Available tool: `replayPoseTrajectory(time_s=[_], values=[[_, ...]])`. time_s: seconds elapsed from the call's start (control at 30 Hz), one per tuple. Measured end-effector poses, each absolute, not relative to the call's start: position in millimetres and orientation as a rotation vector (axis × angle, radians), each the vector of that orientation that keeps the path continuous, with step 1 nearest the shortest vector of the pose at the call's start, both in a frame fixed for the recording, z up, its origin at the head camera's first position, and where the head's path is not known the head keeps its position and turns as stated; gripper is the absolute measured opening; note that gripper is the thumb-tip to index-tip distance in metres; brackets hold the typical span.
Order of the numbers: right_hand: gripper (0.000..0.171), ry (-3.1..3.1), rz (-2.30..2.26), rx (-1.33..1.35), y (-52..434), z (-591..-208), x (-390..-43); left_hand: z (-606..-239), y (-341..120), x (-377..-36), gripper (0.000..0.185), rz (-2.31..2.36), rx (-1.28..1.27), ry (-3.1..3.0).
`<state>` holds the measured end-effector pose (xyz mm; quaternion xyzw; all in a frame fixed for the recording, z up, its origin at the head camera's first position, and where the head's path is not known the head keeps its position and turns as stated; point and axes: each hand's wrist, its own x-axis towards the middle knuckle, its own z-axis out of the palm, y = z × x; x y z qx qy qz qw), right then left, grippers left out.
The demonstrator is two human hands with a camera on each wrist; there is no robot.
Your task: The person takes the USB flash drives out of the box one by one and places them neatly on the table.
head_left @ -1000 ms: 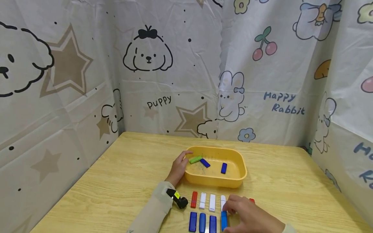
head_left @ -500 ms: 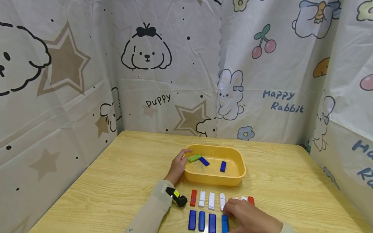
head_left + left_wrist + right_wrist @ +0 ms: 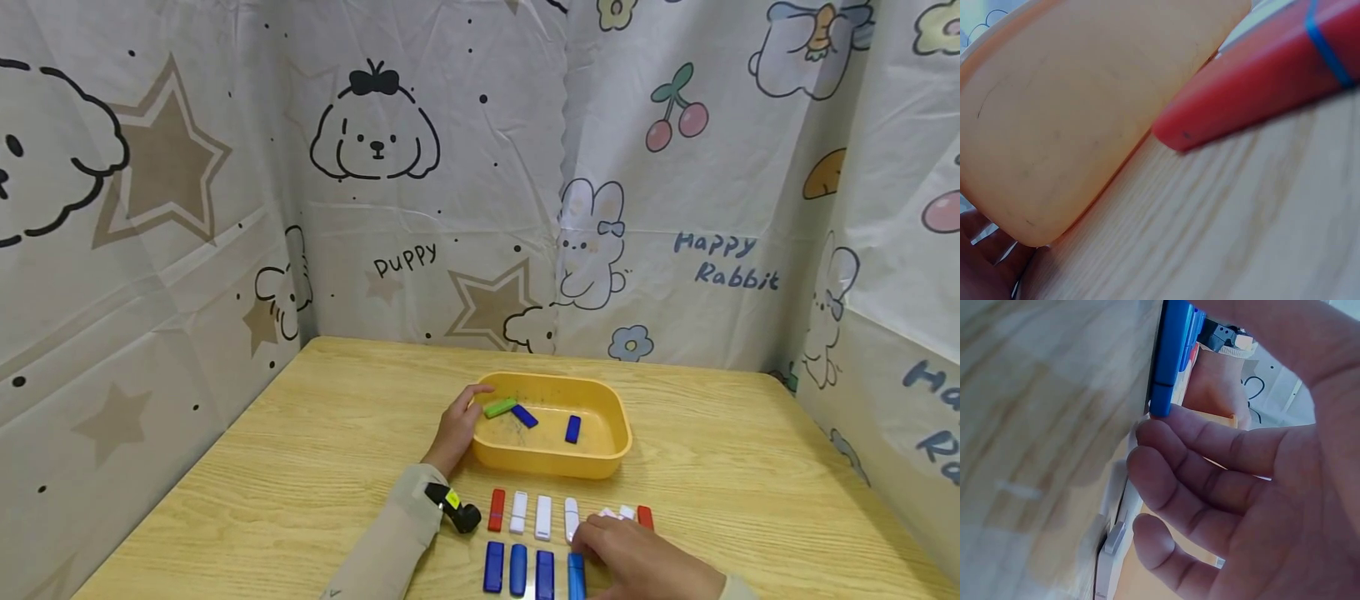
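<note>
At the left end of a yellow plastic tub (image 3: 555, 465), my left hand (image 3: 453, 429) grips the rim; in the left wrist view its fingers (image 3: 997, 250) show behind the tub's corner. My right hand (image 3: 641, 557) holds a bright blue USB stick (image 3: 576, 577) by its ends, close to the tabletop. In the right wrist view, fingertips meet the capped end of this stick (image 3: 1166, 375), while the thumb is at its other end. Left of it, three darker blue USB sticks (image 3: 518, 570) lie in the same row.
Behind the blue row runs another of a red USB stick (image 3: 497, 510), several white ones (image 3: 543, 517) and a red one (image 3: 645, 517) at the right. Inside the tub are a green stick (image 3: 500, 407) and two blue ones (image 3: 573, 429). A patterned curtain (image 3: 412, 208) encloses the table.
The bright blue stick has shifted slightly toward me with my right hand, level with the blue row. My left hand has stayed on the tub.
</note>
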<state>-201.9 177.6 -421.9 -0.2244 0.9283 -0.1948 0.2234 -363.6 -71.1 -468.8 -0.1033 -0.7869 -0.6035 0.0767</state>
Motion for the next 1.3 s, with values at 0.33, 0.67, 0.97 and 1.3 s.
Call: replayPoseTrajectory(time_s=[0.33,0.67,0.97,1.3], values=[[0.060,2.569,-0.565,-0.613,176.9,-421.7,-200.3,-469.3,-74.2,-363.2,0.037,-1.776,-0.351,-2.353],[0.058,2.557,-0.595,-0.607,178.4,-423.7,-201.7,-470.0,-74.7,-362.5,0.037,-1.791,-0.367,-2.351],[0.053,2.563,-0.587,-0.642,178.9,-422.7,-202.3,-471.8,-74.5,-364.0,0.036,-1.804,-0.347,-2.361],[0.046,2.600,-0.704,-0.681,184.0,-411.0,-200.2,-469.4,-73.3,-363.0,0.036,-1.800,-0.347,-2.361]])
